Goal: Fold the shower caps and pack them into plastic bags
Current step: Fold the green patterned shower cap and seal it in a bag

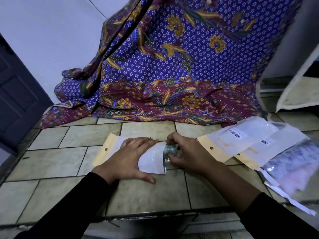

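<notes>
The plastic bag (151, 161) lies flat on the tiled tabletop (72, 163) and serves as the reference item. It is a thin, glossy white pouch of rectangular shape. Its left end carries a matte cream header strip with one round punched hole. Its right end is the open mouth.

Left hand (131, 156): laid palm-down on the middle of the plastic bag, fingers straight and spread, thumb out toward the near edge. It presses the film flat and grips nothing.

Right hand (186, 152): positioned at the mouth of the plastic bag, fingers curled. Fingertips and thumb pinch the shower cap (170, 150).

The shower cap is folded into a small compact bundle of crinkled, shiny green-patterned film. It sits at the mouth of the plastic bag, apparently partly inside it; the depth of insertion cannot be read from this view.

To the right of the plastic bag, a fanned stack of spare bags (241, 140) lies flat, each with the same cream holed header, two with a barcode label. Beyond that stack, further right, lie glossy packets (293, 163), blurred.

Behind the plastic bag, a draped batik cloth (172, 66), soft and folded, shows blue starred ground, a maroon border and gold floral motifs.

The tabletop tiles are rectangular, pale mottled green, with dark grout lines.
</notes>
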